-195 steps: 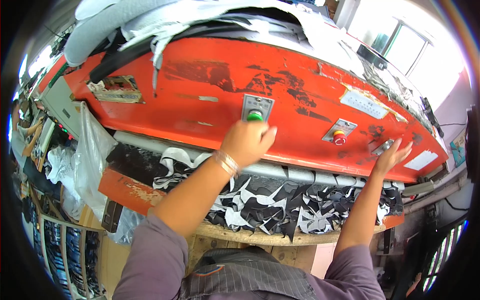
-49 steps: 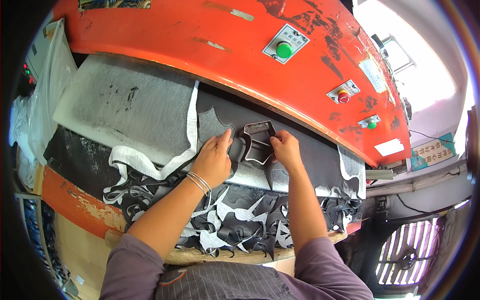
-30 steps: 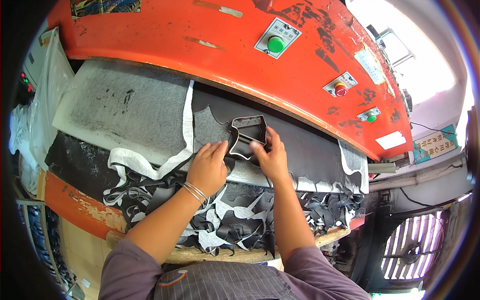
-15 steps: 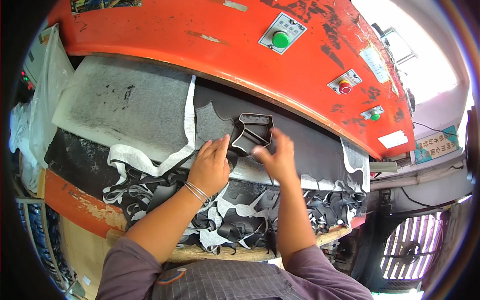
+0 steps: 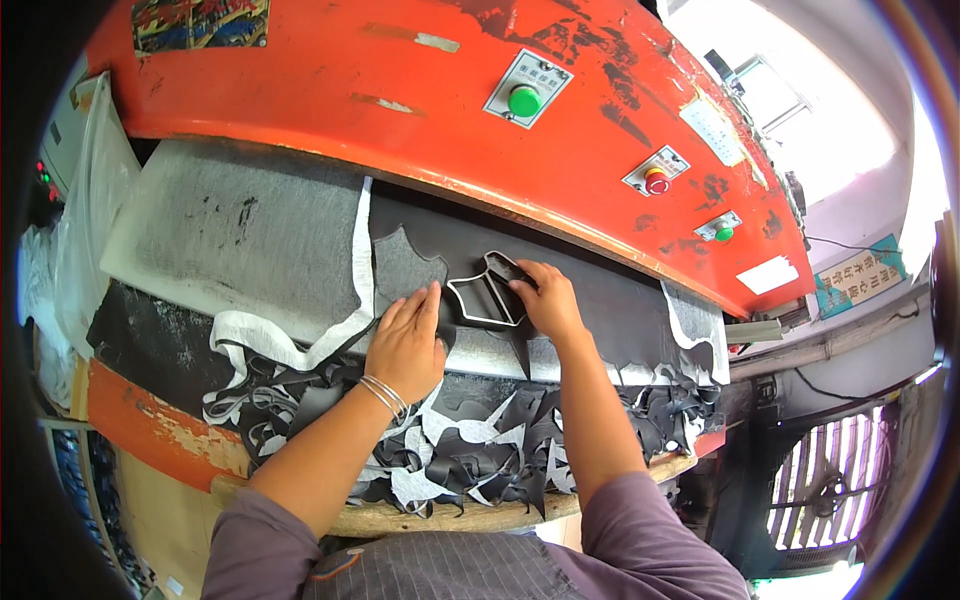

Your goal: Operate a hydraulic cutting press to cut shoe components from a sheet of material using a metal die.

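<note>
We see a metal cutter (image 5: pixel 497 298), a hollow shape with thin walls, a wavy edge and a bar across its middle. It is on a smooth black sheet (image 5: pixel 610 300), though we cannot tell if it sits quite flat. The right hand (image 5: pixel 540 303) has its fingers bent and closed on the cutter's right wall. The left hand (image 5: pixel 404 345) lies just left of the cutter, its fingers straight and loose, pressing on the sheet and pinching nothing. Shiny thin rings (image 5: pixel 385 397) go round that wrist.

Left of the cutter, we spot a fuzzy grey patch (image 5: pixel 405 265) with pointy, curvy edges. Farther left is a wide, rough grey board (image 5: pixel 230 230) with dark smudges, and a soft white strip (image 5: pixel 270 337) that bends like a ribbon. Below the cutter we see a heap of curly black and white scraps (image 5: pixel 480 450). Above it stands a big red machine (image 5: pixel 330 100) with chipped paint and a round green button (image 5: pixel 524 100).
</note>
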Demonstrator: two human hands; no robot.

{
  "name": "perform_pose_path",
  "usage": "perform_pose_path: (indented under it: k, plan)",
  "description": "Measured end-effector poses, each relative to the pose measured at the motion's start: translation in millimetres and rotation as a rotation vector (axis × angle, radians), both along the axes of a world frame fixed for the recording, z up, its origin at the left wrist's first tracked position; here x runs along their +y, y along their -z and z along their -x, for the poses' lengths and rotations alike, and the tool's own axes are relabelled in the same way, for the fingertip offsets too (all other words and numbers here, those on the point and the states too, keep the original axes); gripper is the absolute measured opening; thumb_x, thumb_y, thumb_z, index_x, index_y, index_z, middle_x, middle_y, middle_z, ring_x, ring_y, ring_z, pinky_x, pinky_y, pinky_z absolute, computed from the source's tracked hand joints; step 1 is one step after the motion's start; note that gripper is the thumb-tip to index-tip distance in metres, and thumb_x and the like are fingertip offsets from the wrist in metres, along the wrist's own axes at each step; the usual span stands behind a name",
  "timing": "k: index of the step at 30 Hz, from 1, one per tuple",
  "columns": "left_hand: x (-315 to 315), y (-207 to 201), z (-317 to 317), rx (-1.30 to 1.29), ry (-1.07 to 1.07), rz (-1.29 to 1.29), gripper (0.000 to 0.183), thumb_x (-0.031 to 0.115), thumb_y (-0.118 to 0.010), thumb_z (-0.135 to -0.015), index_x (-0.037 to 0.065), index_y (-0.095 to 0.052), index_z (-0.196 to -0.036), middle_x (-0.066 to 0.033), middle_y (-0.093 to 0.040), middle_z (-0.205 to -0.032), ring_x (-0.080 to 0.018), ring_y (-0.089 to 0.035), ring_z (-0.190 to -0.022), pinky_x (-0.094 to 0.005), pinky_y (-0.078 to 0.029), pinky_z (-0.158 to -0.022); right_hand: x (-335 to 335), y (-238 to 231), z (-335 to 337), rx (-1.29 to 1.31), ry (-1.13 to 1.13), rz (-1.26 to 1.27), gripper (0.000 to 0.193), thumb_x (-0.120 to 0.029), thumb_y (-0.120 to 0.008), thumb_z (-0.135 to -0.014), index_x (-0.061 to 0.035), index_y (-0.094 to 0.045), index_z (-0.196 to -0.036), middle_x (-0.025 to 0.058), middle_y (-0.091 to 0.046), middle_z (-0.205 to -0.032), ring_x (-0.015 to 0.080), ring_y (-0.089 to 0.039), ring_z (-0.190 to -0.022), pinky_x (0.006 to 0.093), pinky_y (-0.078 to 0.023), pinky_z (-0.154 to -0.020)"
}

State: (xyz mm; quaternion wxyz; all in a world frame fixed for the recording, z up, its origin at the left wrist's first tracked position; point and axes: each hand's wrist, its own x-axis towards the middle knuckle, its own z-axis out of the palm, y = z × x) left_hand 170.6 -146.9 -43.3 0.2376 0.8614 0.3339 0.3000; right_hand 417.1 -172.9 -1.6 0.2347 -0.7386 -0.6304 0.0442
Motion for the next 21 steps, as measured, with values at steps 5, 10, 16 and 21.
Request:
perform_pose_path:
  k: [5, 10, 16, 21]
  plan:
    - [11.3, 5.8, -7.3, -0.024, -0.007, 0.023, 0.080, 0.006, -0.055, -0.074, -0.007, -0.020, -0.144, -0.0187, -0.051, -0.135, -0.0300, -0.045, -0.126, -0.0428, -0.028, -0.107, -30.2, 14.4, 11.5, 0.409, 0.201, -0.091, 0.071, -0.035, -0.076, -0.076, -0.0024, -0.049, -0.133, 0.0216, -0.056, -0.125, 0.0357, -0.050, -0.122, 0.0404, -0.038, -0.100]
    - [26.6, 3.7, -20.4, 0.027, 0.021, 0.061, 0.084, 0.004, -0.052, -0.070, -0.005, -0.018, -0.146, -0.0179, -0.047, -0.138, -0.0281, -0.043, -0.129, -0.0415, -0.026, -0.106, -58.7, 19.4, 14.8, -0.026, 0.067, -0.021, 0.096, -0.050, -0.080, -0.064, -0.0037, -0.041, -0.138, 0.0205, -0.051, -0.132, 0.0356, -0.040, -0.131, 0.0457, -0.022, -0.109]
    - [47.2, -2.0, -22.0, 0.062, 0.087, 0.149, 0.083, 0.007, -0.052, -0.069, -0.005, -0.021, -0.145, -0.0199, -0.045, -0.140, -0.0293, -0.041, -0.132, -0.0416, -0.025, -0.108, -53.2, 27.5, 27.1, -0.124, 0.162, -0.122, 0.090, -0.043, -0.078, -0.067, -0.0016, -0.040, -0.138, 0.0200, -0.053, -0.130, 0.0368, -0.044, -0.128, 0.0481, -0.029, -0.104]
    - [44.1, -7.9, -15.2, 0.041, 0.148, 0.125, 0.078, 0.010, -0.054, -0.067, -0.007, -0.031, -0.140, -0.0221, -0.046, -0.137, -0.0320, -0.044, -0.128, -0.0416, -0.028, -0.107, -53.7, 28.4, 20.7, -0.118, 0.150, -0.100, 0.090, -0.041, -0.075, -0.069, -0.0015, -0.037, -0.140, 0.0257, -0.049, -0.132, 0.0379, -0.041, -0.130, 0.0494, -0.029, -0.105]
